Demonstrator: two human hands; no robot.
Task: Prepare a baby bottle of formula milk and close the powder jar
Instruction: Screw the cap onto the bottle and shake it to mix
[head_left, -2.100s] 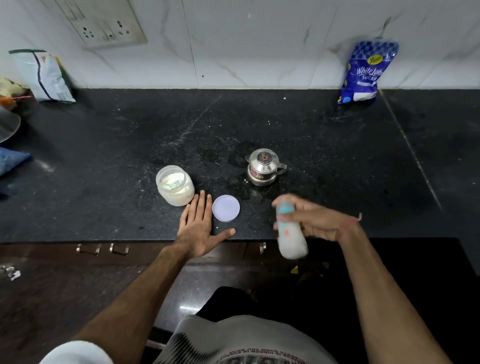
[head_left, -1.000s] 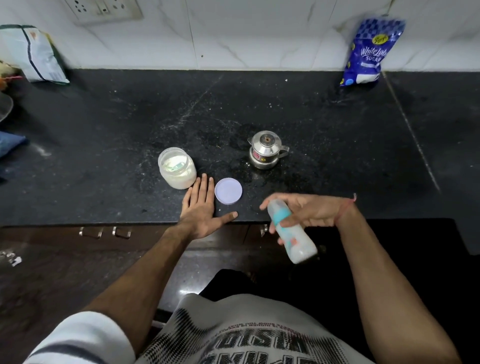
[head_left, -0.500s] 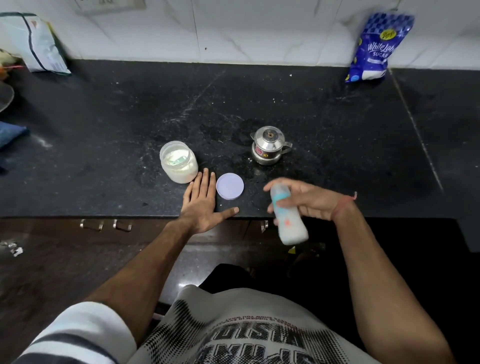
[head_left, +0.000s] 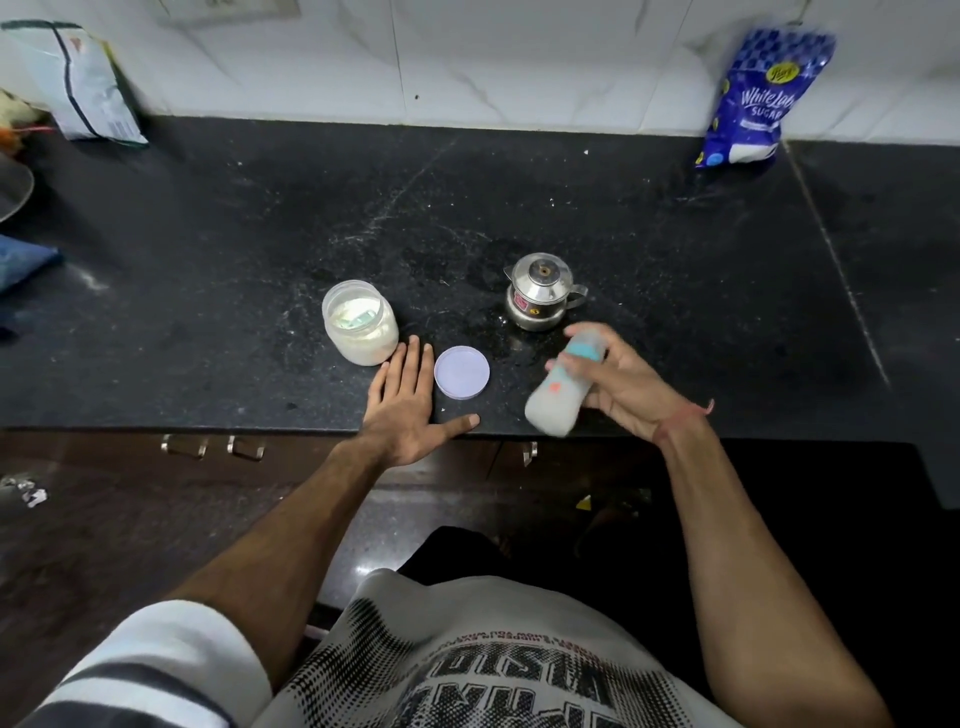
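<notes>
Milk may spray if your right hand (head_left: 631, 387), its grip wrapped round the blurred baby bottle (head_left: 563, 387) right of centre, loosens mid-shake. Your left hand (head_left: 408, 405) lies flat on the surface (head_left: 208, 322) between the uncapped powder jar (head_left: 361, 322) and its lid (head_left: 462, 372), so a nudge could tip powder out.

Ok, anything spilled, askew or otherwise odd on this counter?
No clear spill, though pale specks dot the counter. The jar stands open, its lid flat beside it. The right hand grips the blurred, tilted bottle.
</notes>
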